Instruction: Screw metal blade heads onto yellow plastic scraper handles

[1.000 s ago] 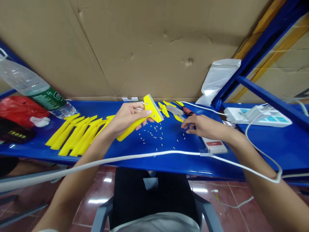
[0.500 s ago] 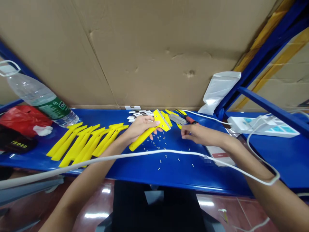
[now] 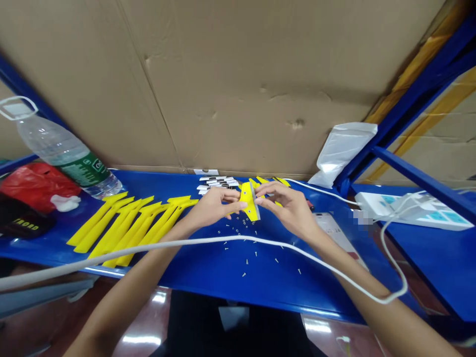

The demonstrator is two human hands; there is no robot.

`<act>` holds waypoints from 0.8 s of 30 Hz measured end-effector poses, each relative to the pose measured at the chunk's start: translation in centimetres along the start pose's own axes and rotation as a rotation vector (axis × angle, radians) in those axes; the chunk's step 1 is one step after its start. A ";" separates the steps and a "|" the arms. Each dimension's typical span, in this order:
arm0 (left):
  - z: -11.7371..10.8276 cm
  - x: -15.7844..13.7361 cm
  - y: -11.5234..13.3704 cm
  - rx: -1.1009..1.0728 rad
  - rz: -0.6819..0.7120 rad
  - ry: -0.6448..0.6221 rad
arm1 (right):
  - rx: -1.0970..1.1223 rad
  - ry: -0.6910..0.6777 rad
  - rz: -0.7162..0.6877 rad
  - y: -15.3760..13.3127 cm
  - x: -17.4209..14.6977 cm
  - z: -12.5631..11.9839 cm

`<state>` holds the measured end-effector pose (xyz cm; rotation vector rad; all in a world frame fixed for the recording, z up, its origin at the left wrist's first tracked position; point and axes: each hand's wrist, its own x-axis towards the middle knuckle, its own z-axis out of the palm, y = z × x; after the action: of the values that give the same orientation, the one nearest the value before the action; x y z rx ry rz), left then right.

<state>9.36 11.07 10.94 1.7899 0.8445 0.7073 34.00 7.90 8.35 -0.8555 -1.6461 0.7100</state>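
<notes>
My left hand [image 3: 217, 206] is closed around a yellow scraper [image 3: 248, 201], whose wide head with a metal edge and two holes points right. The scraper's handle is mostly hidden behind that hand. At the metal edge, the bent fingers of my right hand [image 3: 284, 202] pinch the scraper's head from the right. Tiny screws and nuts [image 3: 245, 228] lie scattered on the blue tabletop [image 3: 208, 277] below both hands. Behind the hands are a stack of white-and-black strips [image 3: 215, 183] and several yellow pieces [image 3: 262, 180], partly covered by my right hand.
Several yellow scraper handles [image 3: 126, 228] lie in a row at left, near a large water bottle [image 3: 70, 151] and a red bag [image 3: 37, 184]. A white cable [image 3: 208, 240] crosses in front of my forearms. A phone [image 3: 336, 233] and a power strip [image 3: 416, 210] lie right.
My right hand has moved left from beside the tools to the scraper's metal edge. The scraper has turned in my left hand, its handle swinging out of sight.
</notes>
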 end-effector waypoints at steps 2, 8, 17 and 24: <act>0.1 0.3 0.1 0.075 0.037 0.059 | 0.171 0.012 0.193 0.1 -0.2 0.5; 1.2 0.7 -0.8 0.384 0.276 0.190 | 0.257 0.117 0.376 0.5 -0.2 1.0; 1.1 -1.3 -1.6 1.231 0.692 -0.041 | 0.247 0.159 0.430 1.3 0.0 0.2; 2.5 -1.3 -2.2 1.075 0.541 -0.031 | 0.244 0.174 0.458 1.5 -0.1 0.2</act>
<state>10.07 9.27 7.87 3.0613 0.7690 0.5777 34.08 8.63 7.00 -1.0942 -1.1875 1.0942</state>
